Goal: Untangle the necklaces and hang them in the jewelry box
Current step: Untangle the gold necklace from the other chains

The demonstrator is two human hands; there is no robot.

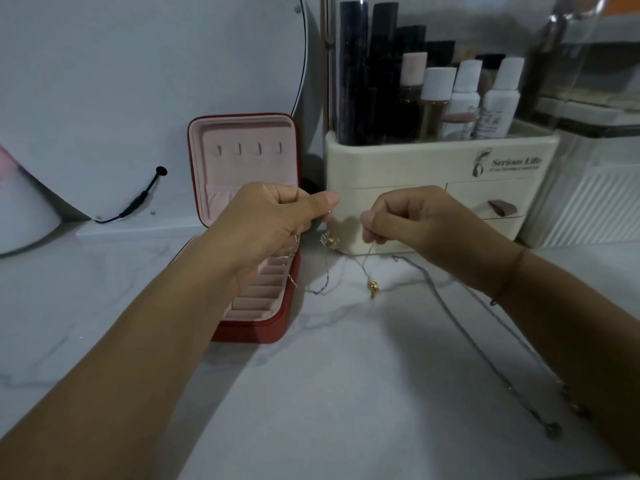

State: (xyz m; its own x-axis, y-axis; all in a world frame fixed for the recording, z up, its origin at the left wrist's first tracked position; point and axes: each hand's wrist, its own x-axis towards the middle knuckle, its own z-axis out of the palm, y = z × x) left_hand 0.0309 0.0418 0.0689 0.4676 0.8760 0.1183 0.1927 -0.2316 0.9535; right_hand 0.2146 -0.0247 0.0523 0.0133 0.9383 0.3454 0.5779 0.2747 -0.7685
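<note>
Over counter (pixel 329 375) | left hand (pixel 270 216), right hand (pixel 415 220): both pinch tangled chains (pixel 366 259) | 1 silver necklace (pixel 450 308) flat

jewelry box (pixel 258 327): tray partly behind left forearm (pixel 156 341)
tangled chains (pixel 329 242): too fine to trace singly
silver necklace (pixel 446 306): one side hidden by right forearm (pixel 571 323)

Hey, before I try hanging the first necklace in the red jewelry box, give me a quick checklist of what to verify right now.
1. Jewelry box lid open and upright: ok.
2. Four hooks in the lid free: ok, nothing hangs there.
3. Left hand and right hand both pinch the gold chain: ok.
4. Tangle gone: not ok, a clump hangs between the hands.
5. Silver necklace on the table clear of the gold chain: cannot tell, the strands are too thin.
</note>
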